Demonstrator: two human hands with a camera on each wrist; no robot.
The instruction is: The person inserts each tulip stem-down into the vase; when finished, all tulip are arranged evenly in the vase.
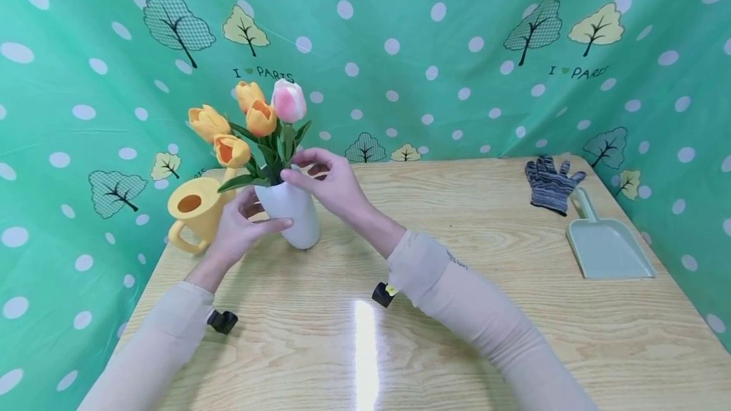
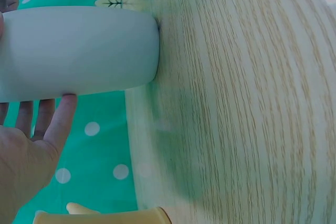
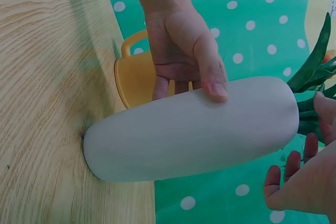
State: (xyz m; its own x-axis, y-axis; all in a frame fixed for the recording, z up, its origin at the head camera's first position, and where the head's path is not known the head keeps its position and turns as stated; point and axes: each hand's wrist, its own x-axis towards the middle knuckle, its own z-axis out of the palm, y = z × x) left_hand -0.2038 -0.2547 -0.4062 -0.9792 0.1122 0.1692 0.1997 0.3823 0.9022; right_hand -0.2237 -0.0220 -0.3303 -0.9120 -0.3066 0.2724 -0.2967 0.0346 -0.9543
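Observation:
A white vase [image 1: 299,217] stands on the table, leaning slightly in the head view. My left hand [image 1: 242,221] grips it from the left, thumb across the front and fingers behind; the left wrist view shows those fingers [image 2: 62,116] against its side. Out of the vase rise several orange tulips [image 1: 261,118] and one pink tulip [image 1: 289,101], with green leaves [image 3: 312,69]. At the vase's mouth my right hand [image 1: 334,182] pinches the pink tulip low down between thumb and forefinger, its other fingers loosely bent. The exact pinch point is partly hidden.
A yellow watering can [image 1: 197,208] stands close to the left of the vase. At the right lie a grey striped glove [image 1: 551,186] and a pale green dustpan [image 1: 608,249]. A green dotted curtain [image 1: 400,81] hangs behind the wooden table [image 1: 457,221].

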